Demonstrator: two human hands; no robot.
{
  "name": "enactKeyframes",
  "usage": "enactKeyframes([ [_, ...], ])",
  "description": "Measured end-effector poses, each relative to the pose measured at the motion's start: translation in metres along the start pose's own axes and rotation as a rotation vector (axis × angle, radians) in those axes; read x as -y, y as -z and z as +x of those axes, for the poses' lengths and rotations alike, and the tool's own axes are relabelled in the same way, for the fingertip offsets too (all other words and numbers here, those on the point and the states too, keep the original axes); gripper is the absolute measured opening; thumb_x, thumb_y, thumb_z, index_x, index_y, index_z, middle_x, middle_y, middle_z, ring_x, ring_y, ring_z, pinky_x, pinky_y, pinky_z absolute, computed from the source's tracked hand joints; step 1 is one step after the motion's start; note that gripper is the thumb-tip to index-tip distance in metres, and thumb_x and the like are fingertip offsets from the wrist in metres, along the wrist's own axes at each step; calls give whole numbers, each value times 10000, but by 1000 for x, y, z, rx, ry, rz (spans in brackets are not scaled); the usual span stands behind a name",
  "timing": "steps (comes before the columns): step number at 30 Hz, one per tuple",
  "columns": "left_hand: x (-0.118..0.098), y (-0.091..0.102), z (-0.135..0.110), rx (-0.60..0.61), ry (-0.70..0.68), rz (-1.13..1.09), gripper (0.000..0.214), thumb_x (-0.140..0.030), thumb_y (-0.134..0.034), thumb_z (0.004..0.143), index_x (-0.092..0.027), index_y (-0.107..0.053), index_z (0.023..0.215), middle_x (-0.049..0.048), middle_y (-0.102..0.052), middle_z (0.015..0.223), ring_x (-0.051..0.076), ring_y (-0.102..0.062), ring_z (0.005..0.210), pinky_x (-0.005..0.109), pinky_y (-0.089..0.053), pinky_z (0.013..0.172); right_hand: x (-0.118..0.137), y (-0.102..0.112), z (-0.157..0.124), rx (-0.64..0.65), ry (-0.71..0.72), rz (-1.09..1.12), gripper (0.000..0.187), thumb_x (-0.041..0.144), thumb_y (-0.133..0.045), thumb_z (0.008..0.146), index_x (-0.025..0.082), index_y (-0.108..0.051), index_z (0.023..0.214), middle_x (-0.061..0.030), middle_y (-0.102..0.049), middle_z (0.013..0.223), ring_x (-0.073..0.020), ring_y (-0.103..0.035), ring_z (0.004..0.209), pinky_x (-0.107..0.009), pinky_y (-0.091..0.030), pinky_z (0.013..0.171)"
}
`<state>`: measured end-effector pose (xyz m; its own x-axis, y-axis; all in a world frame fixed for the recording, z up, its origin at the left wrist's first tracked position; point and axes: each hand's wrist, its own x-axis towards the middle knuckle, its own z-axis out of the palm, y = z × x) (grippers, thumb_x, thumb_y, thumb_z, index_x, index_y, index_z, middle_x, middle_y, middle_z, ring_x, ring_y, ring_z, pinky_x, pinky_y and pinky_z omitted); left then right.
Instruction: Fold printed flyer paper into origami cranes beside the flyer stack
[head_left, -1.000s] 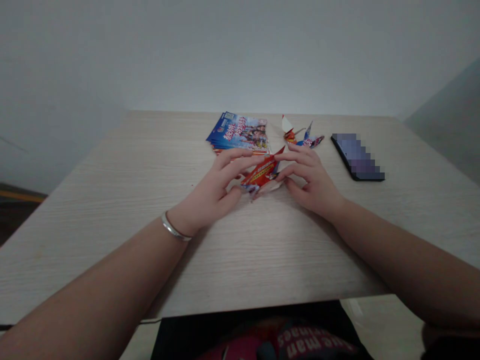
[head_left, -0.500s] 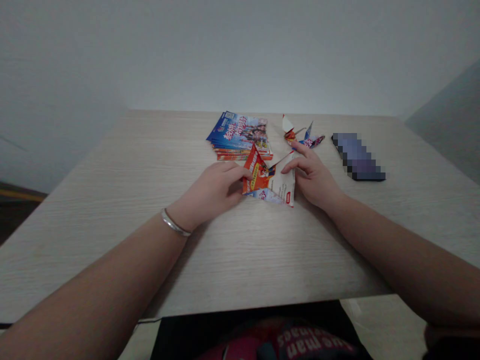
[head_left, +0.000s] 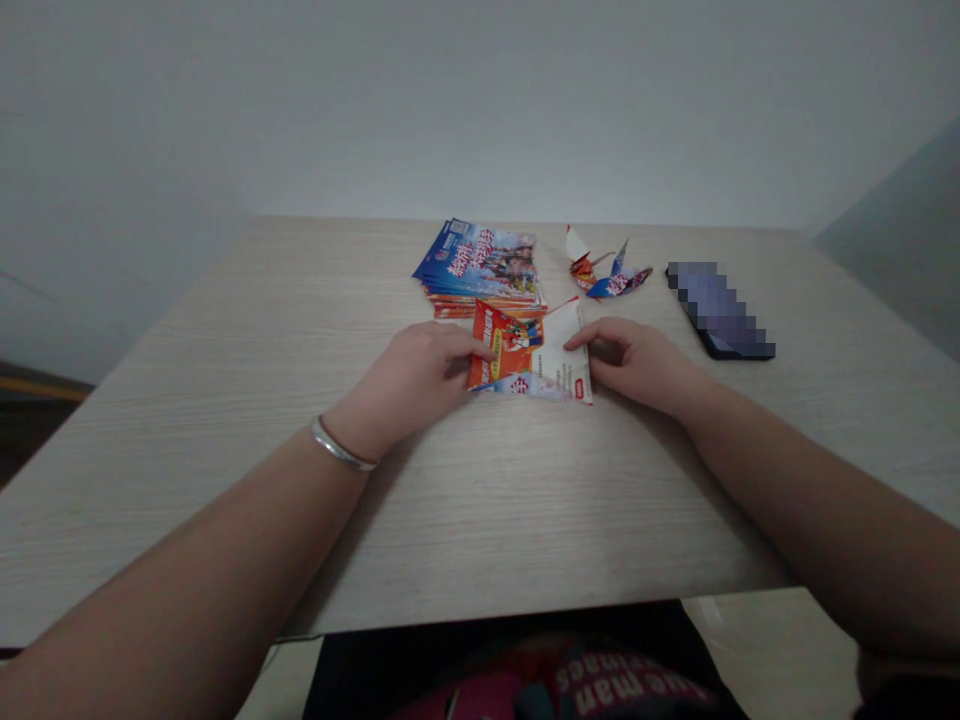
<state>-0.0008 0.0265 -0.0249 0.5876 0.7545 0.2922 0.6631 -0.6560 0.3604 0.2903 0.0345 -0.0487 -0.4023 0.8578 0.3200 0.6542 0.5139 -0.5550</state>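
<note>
A folded paper [head_left: 559, 350], printed orange, white and pale blue, is held between my two hands near the middle of the table. My left hand [head_left: 424, 375] pinches its left side, thumb and fingers pressed on the orange part. On the opposite side, my right hand [head_left: 637, 362] grips the white part between forefinger and thumb. The paper's folded flaps meet toward its centre, with a bluish strip along the lower edge. Its underside is hidden.
Behind the paper lies a fanned stack of printed leaflets [head_left: 480, 258]. Folded paper cranes [head_left: 619, 284] stand to its right. A dark phone [head_left: 720, 310], its screen blurred out, rests farther right on the pale wooden table [head_left: 480, 510]. A wall [head_left: 480, 110] rises behind the table.
The paper has been pulled wider and flatter as my hands moved slightly apart. My right forefinger, stretched toward the cranes before, has come down to the paper's edge.
</note>
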Motion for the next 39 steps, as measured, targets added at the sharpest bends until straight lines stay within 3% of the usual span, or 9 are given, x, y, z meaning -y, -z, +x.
enactKeyframes([
  [6,-11,1,-1,-141,12,-88,322,-203,-457,919,-177,-735,1082,94,-665,1033,216,-622,995,387,-514,919,16,0,2,-117,249,-87,257,80,-574,769,243,-711,913,-42,-657,889,-225,-631,893,-396,-529,801],
  [10,-14,5,-5,-344,31,-119,354,-301,-391,985,-188,-710,1086,100,-624,1175,233,-576,1141,432,-453,1035,28,3,1,-223,375,-275,117,193,-642,830,255,-720,889,-69,-658,1128,-282,-584,1106,-499,-455,981],
  [15,-22,4,-4,-86,-154,-51,553,-620,-631,845,-184,-642,1185,111,-686,1168,309,-607,1121,532,-349,1099,36,4,-1,-150,420,-234,139,195,-580,894,258,-696,937,-32,-738,1018,-253,-606,1145,-494,-398,1094],
  [19,-22,-6,0,14,-134,-121,335,-429,-568,926,-154,-655,1096,111,-701,1077,262,-633,1024,424,-486,926,39,0,1,-120,339,-184,151,186,-565,897,259,-671,976,3,-739,885,-205,-679,912,-531,-316,1156],
  [24,-19,-10,2,32,-143,-127,257,-376,-629,888,-176,-669,1045,87,-714,1123,261,-633,1088,480,-381,1080,41,-3,3,-137,299,-165,66,172,-611,861,237,-607,872,34,-708,772,-156,-662,708,-465,-420,1044],
  [27,-18,-9,1,46,-96,-137,205,-353,-627,891,-185,-680,997,65,-724,1088,256,-638,1077,509,-312,1126,39,0,1,-118,395,-210,45,210,-624,869,242,-636,897,-11,-744,954,-193,-690,904,-471,-397,1063],
  [30,-16,-7,0,31,-64,-222,191,-338,-602,910,-180,-681,982,67,-723,1054,242,-631,1051,462,-382,1068,35,3,1,-111,511,-274,145,254,-673,832,261,-666,977,-49,-711,1198,-250,-645,1125,-525,-311,1147],
  [35,-11,-7,-1,57,-54,-351,219,-382,-624,896,-204,-688,1005,65,-717,1113,235,-628,1070,419,-430,1024,29,1,3,-168,500,-279,166,208,-685,846,253,-627,994,-44,-729,1207,-226,-656,1117,-491,-349,1143],
  [39,-11,-10,1,177,-36,-258,428,-399,-765,778,-192,-673,1141,97,-675,1268,296,-579,1224,517,-310,1148,28,-1,4,-158,490,-310,126,236,-669,890,265,-647,1011,-30,-737,1204,-213,-667,1091,-453,-384,1105],
])
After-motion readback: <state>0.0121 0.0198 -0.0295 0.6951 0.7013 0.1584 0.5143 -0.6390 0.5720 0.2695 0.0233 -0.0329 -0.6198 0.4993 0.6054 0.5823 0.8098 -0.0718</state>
